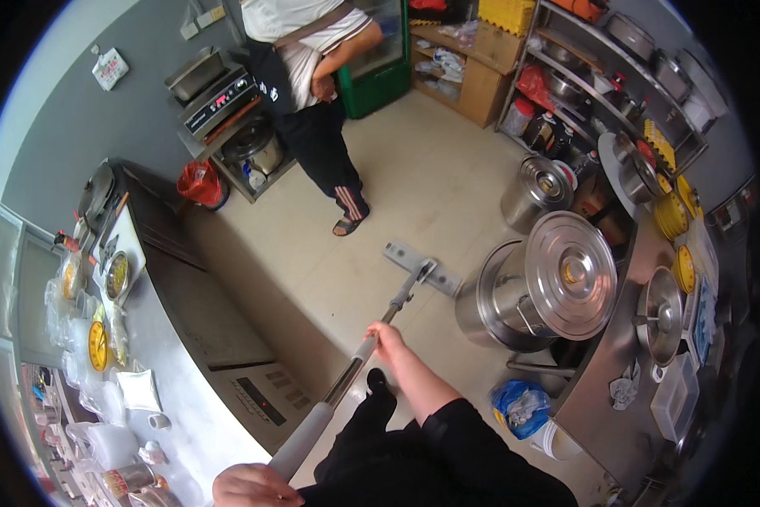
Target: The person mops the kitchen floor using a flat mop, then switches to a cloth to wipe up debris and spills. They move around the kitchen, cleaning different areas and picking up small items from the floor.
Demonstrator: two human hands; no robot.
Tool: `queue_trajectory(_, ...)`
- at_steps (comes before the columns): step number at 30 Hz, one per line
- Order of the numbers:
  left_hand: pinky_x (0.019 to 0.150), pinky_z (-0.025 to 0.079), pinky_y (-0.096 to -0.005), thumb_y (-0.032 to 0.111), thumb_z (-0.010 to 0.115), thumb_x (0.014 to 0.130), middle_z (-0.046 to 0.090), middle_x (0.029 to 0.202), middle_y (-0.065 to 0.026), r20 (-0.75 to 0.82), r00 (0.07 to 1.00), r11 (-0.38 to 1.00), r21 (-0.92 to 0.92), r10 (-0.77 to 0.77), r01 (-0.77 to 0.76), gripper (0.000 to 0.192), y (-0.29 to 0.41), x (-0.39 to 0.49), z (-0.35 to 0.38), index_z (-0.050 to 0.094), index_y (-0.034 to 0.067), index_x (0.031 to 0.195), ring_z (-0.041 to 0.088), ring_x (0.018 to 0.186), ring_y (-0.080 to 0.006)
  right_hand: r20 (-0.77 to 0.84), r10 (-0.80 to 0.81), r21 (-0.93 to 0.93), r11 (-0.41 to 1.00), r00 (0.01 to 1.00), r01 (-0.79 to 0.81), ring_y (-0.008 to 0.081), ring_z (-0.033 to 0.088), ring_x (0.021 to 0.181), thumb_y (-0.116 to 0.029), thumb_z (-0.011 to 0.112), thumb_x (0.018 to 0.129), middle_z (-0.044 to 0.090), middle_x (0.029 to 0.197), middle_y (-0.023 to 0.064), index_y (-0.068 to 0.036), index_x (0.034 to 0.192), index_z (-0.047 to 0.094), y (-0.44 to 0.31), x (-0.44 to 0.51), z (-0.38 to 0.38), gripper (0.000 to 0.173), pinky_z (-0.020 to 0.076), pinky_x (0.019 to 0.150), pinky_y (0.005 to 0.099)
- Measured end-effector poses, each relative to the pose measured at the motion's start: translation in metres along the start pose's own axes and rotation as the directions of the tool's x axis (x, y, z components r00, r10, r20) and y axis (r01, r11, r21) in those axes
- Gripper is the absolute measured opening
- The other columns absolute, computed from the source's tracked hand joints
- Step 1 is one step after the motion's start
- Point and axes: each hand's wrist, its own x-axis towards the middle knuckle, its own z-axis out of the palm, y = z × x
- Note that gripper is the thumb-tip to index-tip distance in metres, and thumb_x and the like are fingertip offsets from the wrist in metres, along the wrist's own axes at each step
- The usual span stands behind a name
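Observation:
A flat mop with a grey-and-steel handle [347, 379] runs up and away from me at a slant. My left hand [253, 487] is closed around the upper end of the handle, close to the steel counter. Lower on the pole, my right hand [385, 340] grips its grey sleeve. The pale rectangular mop head [420, 267] lies against the tiled floor [304, 279], its right end close to a large steel stockpot [491, 298]. Its cleaning pad is hidden underneath.
A person [316, 114] in dark trousers stands ahead. The steel counter [183, 405] borders my left, another [599, 393] my right. A lidded pot [537, 193], a blue-bagged bin [521, 405], a red-bagged bin [202, 184] and a wire shelf rack [513, 95] edge the floor.

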Motion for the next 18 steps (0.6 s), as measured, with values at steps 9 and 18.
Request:
queue_trajectory(9,0.056,0.05,-0.0288,-0.001,0.053,0.079,0.064,0.07,-0.0121,0.163,0.936,0.942,-0.183,0.312,-0.282,0.015,-0.075,0.114,-0.016,0.065,-0.007,0.084,0.063,0.063,-0.0235,-0.108,-0.057,-0.139,0.989,0.993,0.042,0.0211,0.053,0.062,-0.008,0.06,0.073,0.053,0.067,0.0086,-0.005,0.075,0.05,-0.113,0.07,0.01,0.01,0.049,0.062,0.0341)
queue_trajectory(18,0.05,0.047,-0.0306,-0.002,0.053,0.078,0.06,0.061,-0.0125,-0.163,0.987,1.0,0.01,-0.003,0.004,0.013,-0.026,0.147,-0.029,0.065,-0.009,0.082,0.057,0.052,-0.0237,-0.222,0.175,-0.292,0.927,0.959,-0.237,0.021,0.051,0.061,-0.006,0.053,0.073,0.05,0.068,0.0087,-0.005,0.073,0.046,-0.119,0.073,0.051,0.007,0.0458,0.058,0.0325)
